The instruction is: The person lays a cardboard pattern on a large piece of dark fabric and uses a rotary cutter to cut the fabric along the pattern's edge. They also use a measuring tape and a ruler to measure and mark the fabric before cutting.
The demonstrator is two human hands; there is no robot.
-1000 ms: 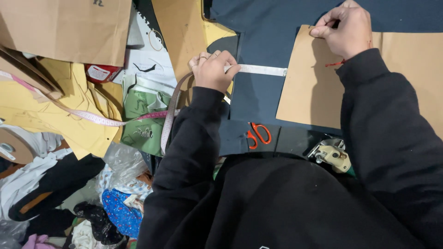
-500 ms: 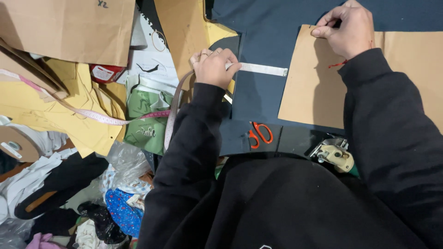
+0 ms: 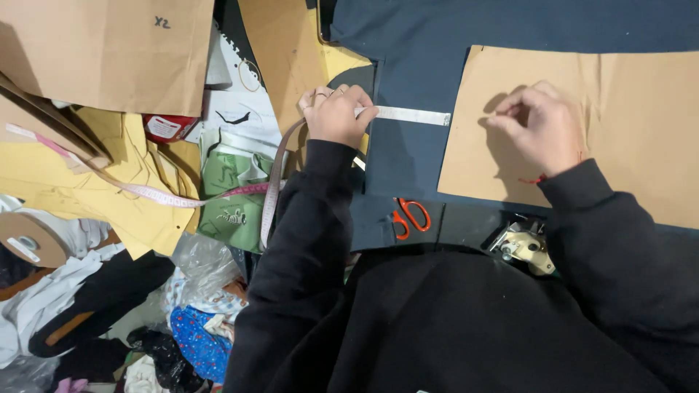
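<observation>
My left hand (image 3: 335, 113) is shut on a white tape measure (image 3: 408, 114). It holds the tape flat across dark blue fabric (image 3: 415, 44), and the tape's end reaches the left edge of a brown paper pattern (image 3: 619, 109). The rest of the tape trails left over the clutter. My right hand (image 3: 535, 127) rests on the pattern near its middle, thumb and forefinger pinched together. Whether something small sits between them does not show. Both arms wear black sleeves.
Orange-handled scissors (image 3: 408, 216) and a beige hand tool (image 3: 526, 247) lie at the near edge by my body. To the left lie brown paper sheets (image 3: 95, 51), yellow paper (image 3: 87, 182), green fabric (image 3: 233, 175), a tape roll (image 3: 25, 240) and a heap of cloth scraps (image 3: 145, 320).
My right hand has come down from the pattern's top left corner to its middle. The left hand and the stretched tape have stayed in place.
</observation>
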